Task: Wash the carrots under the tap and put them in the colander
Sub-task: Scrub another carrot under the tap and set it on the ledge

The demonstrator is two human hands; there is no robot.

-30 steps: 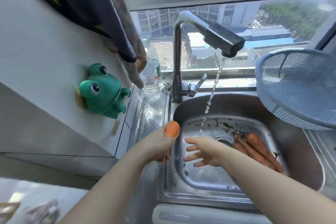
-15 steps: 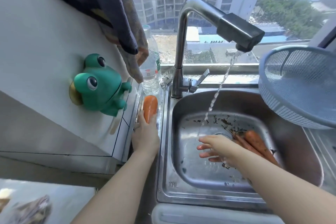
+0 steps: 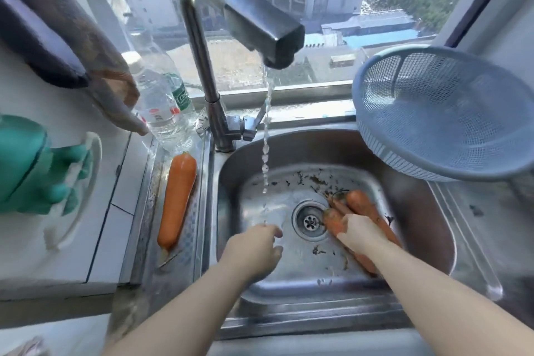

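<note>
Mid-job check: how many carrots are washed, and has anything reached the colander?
Done: one clean-looking carrot lies on the left drainboard, not in the colander, which shows none inside. In hand: tap water runs; the right hand is on the dirty carrots in the sink; the left hand is empty near the stream. Left: wash those, move all across.

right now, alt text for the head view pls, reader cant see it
A person's right hand rests on muddy carrots beside the drain of a steel sink, while the empty left hand hangs beside the tap's running water. One clean carrot lies on the ledge left of the sink, and a blue colander sits at its right, empty.
</note>
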